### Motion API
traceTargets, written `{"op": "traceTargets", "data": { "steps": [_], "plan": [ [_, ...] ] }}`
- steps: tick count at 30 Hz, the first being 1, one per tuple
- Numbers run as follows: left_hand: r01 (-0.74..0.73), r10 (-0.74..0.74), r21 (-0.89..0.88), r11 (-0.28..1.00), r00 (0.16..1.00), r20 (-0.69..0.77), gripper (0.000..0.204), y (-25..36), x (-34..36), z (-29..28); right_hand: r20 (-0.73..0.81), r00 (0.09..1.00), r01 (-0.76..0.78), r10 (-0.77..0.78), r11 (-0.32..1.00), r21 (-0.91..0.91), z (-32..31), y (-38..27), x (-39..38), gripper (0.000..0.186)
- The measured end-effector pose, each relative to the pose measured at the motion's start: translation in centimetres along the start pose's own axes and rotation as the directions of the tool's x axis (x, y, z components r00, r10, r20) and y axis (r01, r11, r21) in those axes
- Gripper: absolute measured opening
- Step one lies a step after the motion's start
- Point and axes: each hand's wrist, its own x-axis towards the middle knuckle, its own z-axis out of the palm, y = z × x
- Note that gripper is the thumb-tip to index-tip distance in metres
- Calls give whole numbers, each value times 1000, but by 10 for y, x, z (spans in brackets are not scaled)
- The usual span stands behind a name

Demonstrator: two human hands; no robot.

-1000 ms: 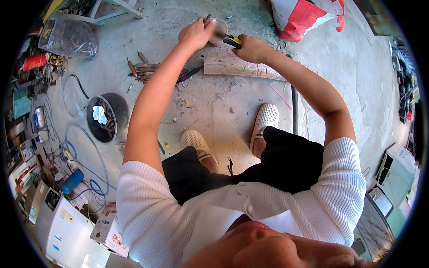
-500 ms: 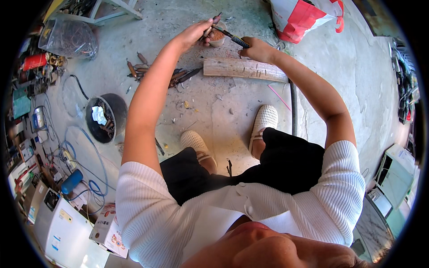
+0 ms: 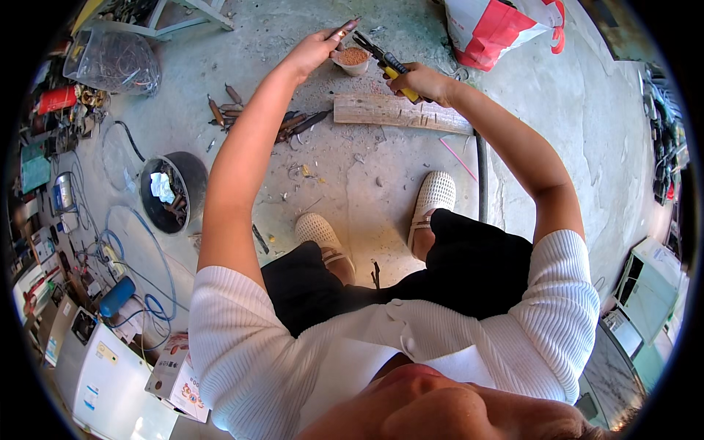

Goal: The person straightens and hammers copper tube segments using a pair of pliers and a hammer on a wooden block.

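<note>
My left hand (image 3: 317, 48) is stretched out over the concrete floor, pinching a short brown rod-like piece (image 3: 345, 28) between its fingertips. My right hand (image 3: 424, 81) grips yellow-handled pliers (image 3: 383, 60), whose dark jaws point toward that piece. Just below the two hands sits a small white cup (image 3: 354, 60) filled with reddish-brown bits. A wooden board (image 3: 400, 114) lies on the floor under my right wrist. Several similar brown pieces (image 3: 253, 117) lie scattered to the left of the board.
A round dark bucket (image 3: 170, 192) holding scraps stands at left. A red and white plastic bag (image 3: 499, 26) lies at top right. Cables, a blue bottle (image 3: 116, 295) and boxes crowd the left edge. A clear plastic bag (image 3: 114, 62) sits at top left. My feet in white shoes (image 3: 433, 194) rest mid-floor.
Both hands have lifted away from the board and risen upward; the left hand now holds a brown piece up, and the pliers point at it above the cup, now uncovered.
</note>
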Motion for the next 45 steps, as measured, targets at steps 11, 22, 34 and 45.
{"op": "traceTargets", "data": {
  "steps": [11,22,34,45],
  "plan": [
    [-191,233,321,928,968,-96,36,1,-3,11,41,997,-61,60,997,37,1,-11,-8,29],
    [-170,336,725,667,937,-90,35,8,-8,16,61,993,-103,100,993,57,-1,-3,-2,29],
    [-139,436,851,507,893,-114,35,4,-11,27,55,993,-109,104,987,118,6,-4,-6,29],
    [-134,456,851,507,880,-132,35,-2,-14,26,-72,997,-30,32,999,20,17,13,10,34]
  ]
}}
